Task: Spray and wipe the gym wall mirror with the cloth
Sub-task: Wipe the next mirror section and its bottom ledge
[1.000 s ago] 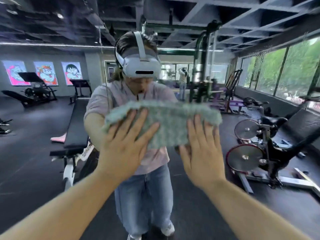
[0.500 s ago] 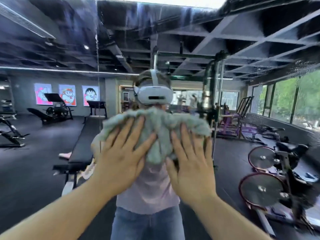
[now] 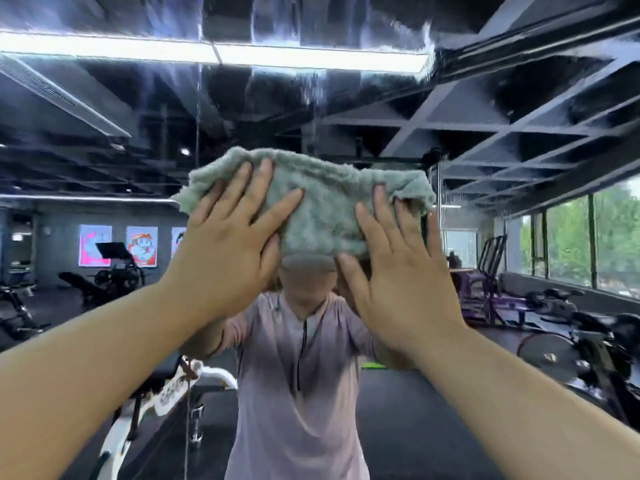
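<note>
Left hand (image 3: pixel 225 244) and right hand (image 3: pixel 398 268), fingers straight, press the bunched cloth (image 3: pixel 322 199) on the mirror (image 3: pixel 485 98) (drips above); it could slip, leaving streaks.

A long light strip (image 3: pixel 214 55) is glowing across the dark ceiling (image 3: pixel 138 88) high above the fingers (image 3: pixel 261 183), and grey grid beams (image 3: pixel 502 133) are running away up and to their right. Below and left of the fingers, bright posters (image 3: pixel 142 245) are hanging on the far wall (image 3: pixel 59 244), with a black incline bench (image 3: pixel 104 278) standing before them. Far right of the fingers, windows (image 3: pixel 571 240) are showing green trees; beneath them a purple machine (image 3: pixel 481 285) and dark exercise bikes (image 3: pixel 588 344) are standing. Directly under the fingers a pink zip-neck shirt (image 3: pixel 298 393) is showing, with a black padded bench (image 3: pixel 162 374) sitting just to its left.
</note>
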`<state>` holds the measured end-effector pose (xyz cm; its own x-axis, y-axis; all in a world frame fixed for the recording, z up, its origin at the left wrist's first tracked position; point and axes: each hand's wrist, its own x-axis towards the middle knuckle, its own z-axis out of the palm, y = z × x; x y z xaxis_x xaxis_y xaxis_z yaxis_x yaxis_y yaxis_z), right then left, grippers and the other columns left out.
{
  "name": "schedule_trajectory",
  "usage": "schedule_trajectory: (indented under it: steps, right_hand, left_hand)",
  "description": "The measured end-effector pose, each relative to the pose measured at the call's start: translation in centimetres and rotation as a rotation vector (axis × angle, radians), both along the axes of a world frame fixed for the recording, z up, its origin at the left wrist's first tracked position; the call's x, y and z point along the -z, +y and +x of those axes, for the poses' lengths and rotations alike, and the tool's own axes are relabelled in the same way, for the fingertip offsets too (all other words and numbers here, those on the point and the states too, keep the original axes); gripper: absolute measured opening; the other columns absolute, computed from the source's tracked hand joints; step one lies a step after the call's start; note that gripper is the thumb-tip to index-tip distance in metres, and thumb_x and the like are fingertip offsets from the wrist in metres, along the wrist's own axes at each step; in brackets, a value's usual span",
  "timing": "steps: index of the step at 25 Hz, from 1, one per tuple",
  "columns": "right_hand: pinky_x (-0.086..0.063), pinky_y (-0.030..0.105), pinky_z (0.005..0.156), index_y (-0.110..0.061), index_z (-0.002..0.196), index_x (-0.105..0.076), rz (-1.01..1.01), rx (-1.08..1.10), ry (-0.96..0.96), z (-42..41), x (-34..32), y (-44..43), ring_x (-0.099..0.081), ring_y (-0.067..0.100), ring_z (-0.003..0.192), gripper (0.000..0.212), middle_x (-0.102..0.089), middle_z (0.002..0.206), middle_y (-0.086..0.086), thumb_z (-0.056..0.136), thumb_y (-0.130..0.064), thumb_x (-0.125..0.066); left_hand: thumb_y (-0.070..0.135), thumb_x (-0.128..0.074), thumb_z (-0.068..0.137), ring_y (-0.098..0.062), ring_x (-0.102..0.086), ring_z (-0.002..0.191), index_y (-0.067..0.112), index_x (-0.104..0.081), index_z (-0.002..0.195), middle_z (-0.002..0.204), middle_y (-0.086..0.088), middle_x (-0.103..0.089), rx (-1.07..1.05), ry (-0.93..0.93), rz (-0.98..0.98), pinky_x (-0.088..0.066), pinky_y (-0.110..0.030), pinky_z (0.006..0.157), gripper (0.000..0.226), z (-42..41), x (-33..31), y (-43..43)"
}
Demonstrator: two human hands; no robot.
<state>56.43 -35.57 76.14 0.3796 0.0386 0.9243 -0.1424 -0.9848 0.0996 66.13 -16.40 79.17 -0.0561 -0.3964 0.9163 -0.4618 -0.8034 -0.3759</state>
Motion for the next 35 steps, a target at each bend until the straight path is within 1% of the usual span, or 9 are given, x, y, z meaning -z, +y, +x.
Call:
schedule_trajectory:
  steps: [3,8,11,14,20,26,30,33,35]
  right_hand:
    - [0.010,0.043,0.119,-0.022,0.154,-0.019,-0.033,0.041,-0.029,0.5,1.9,-0.1,-0.004,0.023,0.150,0.069,-0.002,0.163,0.003,0.095,-0.058,-0.011]
    - [0.008,0.052,0.117,-0.037,0.154,0.001,0.073,0.025,-0.045,1.3,-6.0,1.5,0.001,0.022,0.150,0.057,0.007,0.163,-0.002,0.100,-0.054,-0.010]
    - [0.010,0.050,0.118,-0.038,0.153,0.001,0.007,-0.003,-0.048,1.4,2.6,2.8,0.007,0.020,0.149,0.058,0.011,0.162,-0.004,0.099,-0.056,-0.009]
    - [0.014,0.045,0.117,-0.038,0.152,-0.018,-0.162,-0.042,-0.003,0.1,10.8,1.8,-0.004,0.017,0.149,0.059,-0.002,0.162,-0.010,0.097,-0.059,-0.011]
    - [0.010,0.055,0.117,-0.043,0.151,0.004,-0.014,0.105,-0.015,0.5,-2.1,-1.0,0.004,0.018,0.149,0.055,0.013,0.162,-0.008,0.100,-0.054,-0.011]
    - [0.012,0.048,0.117,-0.042,0.150,0.010,-0.160,0.025,0.041,0.0,11.5,-0.8,0.005,0.017,0.149,0.060,0.016,0.160,-0.012,0.096,-0.059,-0.006]
    - [0.014,0.051,0.116,-0.039,0.151,0.010,-0.081,0.107,0.025,-0.9,5.7,-3.4,0.004,0.015,0.149,0.058,0.017,0.159,-0.012,0.098,-0.057,-0.004]
    - [0.011,0.052,0.117,-0.034,0.152,0.013,0.021,0.080,0.039,0.3,3.1,-0.8,0.011,0.022,0.149,0.059,0.021,0.160,-0.004,0.100,-0.053,-0.006]
    - [0.009,0.054,0.117,-0.034,0.153,0.009,-0.057,0.004,0.073,1.3,7.4,2.2,0.012,0.022,0.148,0.058,0.020,0.160,-0.005,0.100,-0.052,-0.008]
  left_hand:
    - [0.039,-0.028,0.091,-0.032,-0.026,0.144,0.027,-0.038,0.147,0.158,-0.013,-0.023,-0.057,0.032,0.080,-0.016,-0.042,0.113,0.058,-0.7,3.8,0.7]
    - [0.032,-0.032,0.097,-0.024,-0.003,0.149,0.035,-0.016,0.153,0.163,-0.004,0.002,-0.062,0.289,-0.050,-0.006,-0.039,0.120,0.058,-2.5,-3.8,1.1]
    - [0.039,-0.026,0.094,-0.030,-0.009,0.148,0.030,-0.024,0.152,0.162,-0.011,-0.006,-0.077,0.166,-0.036,-0.008,-0.043,0.119,0.059,-1.7,2.7,0.6]
    - [0.042,-0.031,0.089,-0.035,-0.030,0.142,0.022,-0.046,0.143,0.155,-0.016,-0.027,-0.072,0.060,0.070,-0.024,-0.049,0.113,0.059,-0.9,10.7,1.5]
    - [0.043,-0.018,0.092,-0.025,0.000,0.150,0.034,-0.007,0.154,0.163,-0.005,0.004,-0.138,0.183,-0.059,-0.002,-0.041,0.119,0.064,-1.8,1.3,-0.1]
    - [0.046,-0.020,0.094,-0.028,-0.017,0.147,0.025,-0.027,0.151,0.160,-0.010,-0.017,-0.084,0.048,0.021,-0.010,-0.044,0.117,0.062,-1.3,12.1,-1.4]
    - [0.056,0.001,0.086,-0.024,0.001,0.149,0.035,0.005,0.151,0.162,-0.005,0.005,-0.210,0.080,0.076,0.001,-0.039,0.118,0.068,-1.3,8.0,0.3]
    - [0.051,-0.005,0.087,-0.025,0.006,0.149,0.032,0.000,0.154,0.162,-0.006,0.009,-0.144,0.184,-0.087,0.004,-0.040,0.118,0.070,-1.6,5.1,-1.2]
    - [0.049,-0.008,0.086,-0.026,0.004,0.149,0.027,-0.005,0.155,0.162,-0.009,0.006,-0.132,0.204,-0.099,0.003,-0.041,0.118,0.072,-1.6,8.5,-2.0]
